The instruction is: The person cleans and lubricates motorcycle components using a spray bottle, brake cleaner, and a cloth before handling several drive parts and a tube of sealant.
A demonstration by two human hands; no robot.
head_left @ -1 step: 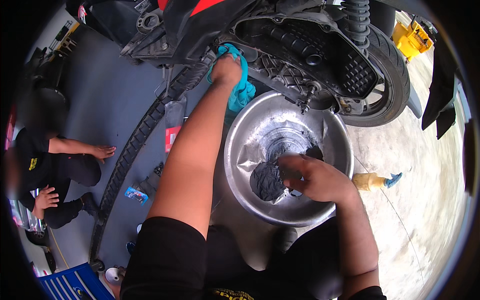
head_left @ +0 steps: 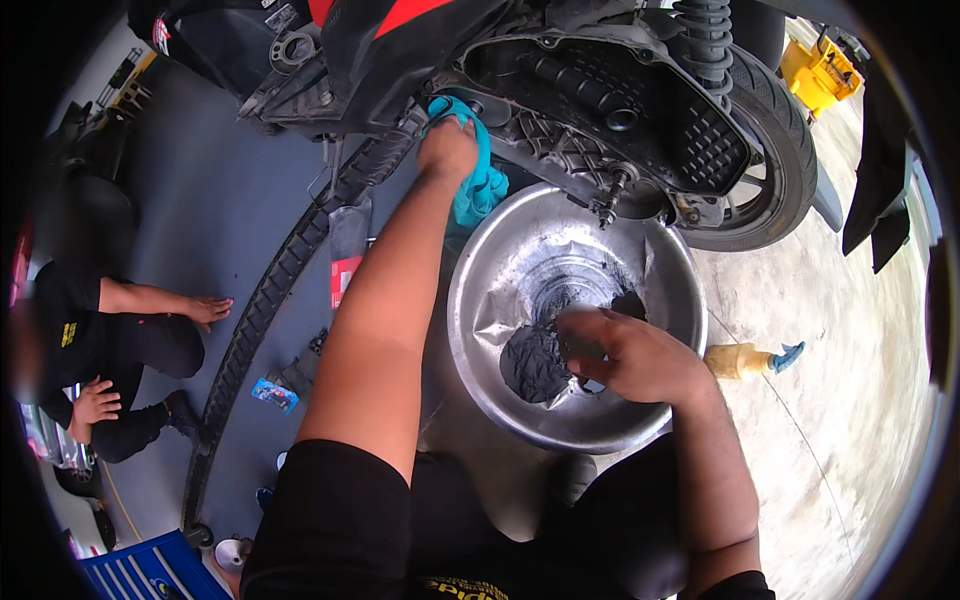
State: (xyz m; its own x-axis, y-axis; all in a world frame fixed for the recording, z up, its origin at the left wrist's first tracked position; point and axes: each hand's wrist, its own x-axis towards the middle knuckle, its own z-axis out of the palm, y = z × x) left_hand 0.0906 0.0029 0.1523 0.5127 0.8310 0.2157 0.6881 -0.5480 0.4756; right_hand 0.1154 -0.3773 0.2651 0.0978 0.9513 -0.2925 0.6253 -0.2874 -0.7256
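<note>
My left hand (head_left: 447, 150) is closed round a teal cloth (head_left: 478, 195), pressing it against the underside of the scooter's engine (head_left: 560, 140). The cloth's loose end hangs down beside the rim of a dented metal basin (head_left: 470, 385). Over the basin is my right hand (head_left: 640, 358), its thumb apart from its blurred fingers, and I see nothing held in it. A crumpled black cloth or bag (head_left: 537, 362) lies in the basin just left of these fingers. Dark grime smears the basin's bottom.
The rear wheel (head_left: 765, 170) and shock spring (head_left: 705, 45) stand at the upper right. A yellowish bottle with a blue nozzle (head_left: 738, 361) lies right of the basin. A black ribbed strip (head_left: 265, 290) curves across the floor at left. Another person (head_left: 130, 345) sits beyond it.
My left hand and the teal cloth have shifted very slightly. The right hand stays where it was over the basin.
</note>
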